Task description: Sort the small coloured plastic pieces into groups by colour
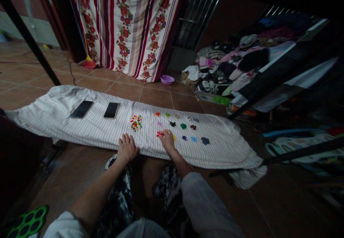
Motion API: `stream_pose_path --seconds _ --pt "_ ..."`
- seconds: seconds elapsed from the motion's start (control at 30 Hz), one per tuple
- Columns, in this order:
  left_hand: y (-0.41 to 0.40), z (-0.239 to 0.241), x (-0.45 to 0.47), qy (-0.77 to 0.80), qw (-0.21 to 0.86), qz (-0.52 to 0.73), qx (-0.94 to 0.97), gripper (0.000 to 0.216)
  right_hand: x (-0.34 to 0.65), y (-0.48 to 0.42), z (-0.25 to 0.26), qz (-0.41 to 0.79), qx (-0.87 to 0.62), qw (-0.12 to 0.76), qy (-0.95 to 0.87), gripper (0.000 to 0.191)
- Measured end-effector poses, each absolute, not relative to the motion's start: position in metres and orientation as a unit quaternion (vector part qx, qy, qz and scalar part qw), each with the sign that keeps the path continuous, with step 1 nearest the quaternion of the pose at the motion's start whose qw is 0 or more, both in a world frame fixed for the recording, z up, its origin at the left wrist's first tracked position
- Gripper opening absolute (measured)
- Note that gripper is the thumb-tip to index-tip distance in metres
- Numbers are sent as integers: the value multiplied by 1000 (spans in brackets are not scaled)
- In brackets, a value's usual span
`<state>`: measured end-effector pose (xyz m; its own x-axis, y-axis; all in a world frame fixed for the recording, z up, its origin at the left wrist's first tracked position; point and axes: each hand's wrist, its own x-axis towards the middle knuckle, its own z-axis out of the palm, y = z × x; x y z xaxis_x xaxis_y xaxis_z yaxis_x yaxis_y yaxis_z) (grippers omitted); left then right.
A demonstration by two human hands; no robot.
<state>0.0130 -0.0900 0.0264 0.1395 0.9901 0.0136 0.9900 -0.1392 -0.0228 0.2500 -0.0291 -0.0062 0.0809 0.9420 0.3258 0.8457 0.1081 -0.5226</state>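
A striped cloth (88, 127) lies spread on the tiled floor. On it sit a heap of small mixed-colour pieces (136, 122) and several small sorted clusters, among them orange (157, 114), black (172, 124), green (183, 126) and blue (205, 140). My left hand (126, 147) rests flat on the cloth's near edge, fingers stretched out. My right hand (167, 139) is closed in a pinch on a small red piece (159, 134) beside a yellow cluster.
Two dark phones (81, 109) (111, 110) lie on the cloth's left half. A purple bowl (167, 79) stands by a flowered curtain (129, 23). A pile of clothes (231, 66) fills the right. A green holed tray (27, 223) is at lower left.
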Motion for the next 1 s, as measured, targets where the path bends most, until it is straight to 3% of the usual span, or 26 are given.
stream_pose_path --seconds 1.0 --pt "-92 29 14 -654 26 15 -756 72 256 -63 -21 102 -644 346 -675 35"
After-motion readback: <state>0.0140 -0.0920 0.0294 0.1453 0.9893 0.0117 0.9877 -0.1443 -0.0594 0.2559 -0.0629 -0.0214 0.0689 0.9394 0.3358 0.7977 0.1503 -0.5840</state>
